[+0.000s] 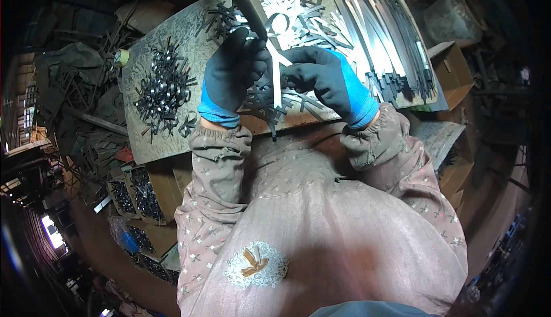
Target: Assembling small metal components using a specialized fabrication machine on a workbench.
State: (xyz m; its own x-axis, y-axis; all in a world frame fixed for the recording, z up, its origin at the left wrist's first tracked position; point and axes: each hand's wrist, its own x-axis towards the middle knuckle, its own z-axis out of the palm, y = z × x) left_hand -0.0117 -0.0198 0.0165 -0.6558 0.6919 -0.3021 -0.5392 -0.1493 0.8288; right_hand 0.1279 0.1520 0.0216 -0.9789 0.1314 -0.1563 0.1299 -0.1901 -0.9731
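Observation:
In the middle, a bright, thin flat strip [277,79], bent into a Y shape, stands between my two gloved hands. My left hand [236,67], in a black glove with a blue cuff, has its fingers curled together beside the strip and under a dark rod [249,16]. My right hand [324,79], gloved alike, pinches at the strip's short branch with thumb and forefinger. Just above the fingertips shows a curled loop [279,23]; whether it joins the strip I cannot tell. Glare washes out the contact points.
Looped dark strips [165,93] lie heaped on the worn table [195,41] at left. Loose short strips [301,16] spread behind my hands; long straight strips [381,41] lie side by side at right. Cardboard boxes [158,188] of dark pieces stand below left, another box [453,79] at right.

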